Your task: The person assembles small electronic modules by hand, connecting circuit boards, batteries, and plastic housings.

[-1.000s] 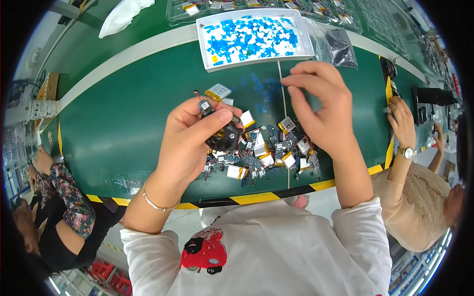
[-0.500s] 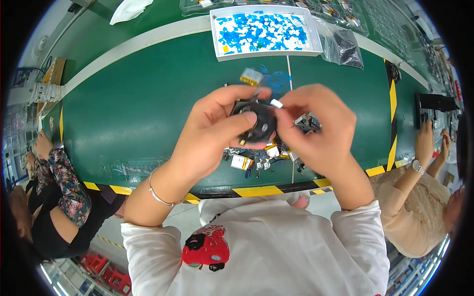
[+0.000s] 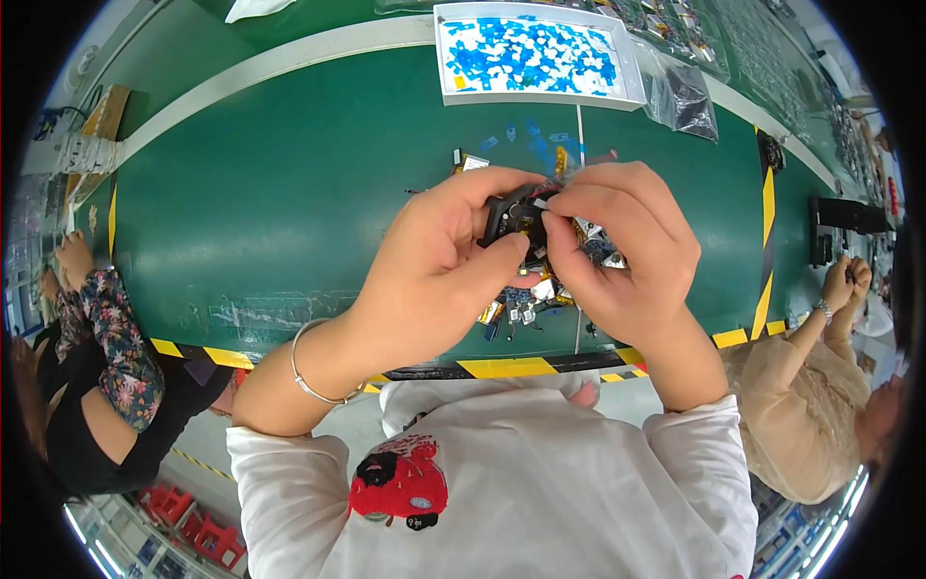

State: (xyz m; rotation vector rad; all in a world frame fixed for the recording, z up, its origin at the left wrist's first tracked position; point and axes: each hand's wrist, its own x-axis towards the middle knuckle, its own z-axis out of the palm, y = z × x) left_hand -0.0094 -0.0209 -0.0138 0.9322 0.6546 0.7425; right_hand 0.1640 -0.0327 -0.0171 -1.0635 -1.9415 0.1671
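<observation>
My left hand [image 3: 434, 251] is closed around a black plastic housing [image 3: 503, 220], tilted so that its inner side with small electronic parts shows. The thumb lies across its lower edge. My right hand [image 3: 627, 241] pinches at the housing's right rim, thumb and forefinger together. A small white piece [image 3: 541, 204] shows at those fingertips, partly hidden. Behind the fingers a narrow yellow part [image 3: 561, 160] sticks up; whether it is joined to the housing I cannot tell. Below my hands lies a pile of small circuit boards and silver-and-yellow battery cells [image 3: 522, 314], partly covered by them.
A white box [image 3: 540, 96] of blue and white bits stands at the back, beside a clear bag [image 3: 690, 101] with dark contents. Loose blue pieces [image 3: 526, 135] lie on the green table [image 3: 260, 193]. Striped tape [image 3: 506, 368] marks the front edge. Co-workers sit at both sides.
The housing has turned so its inside shows instead of its dark outer face. My right fingertips have brought the white piece in against it. The dangling battery is no longer seen flat.
</observation>
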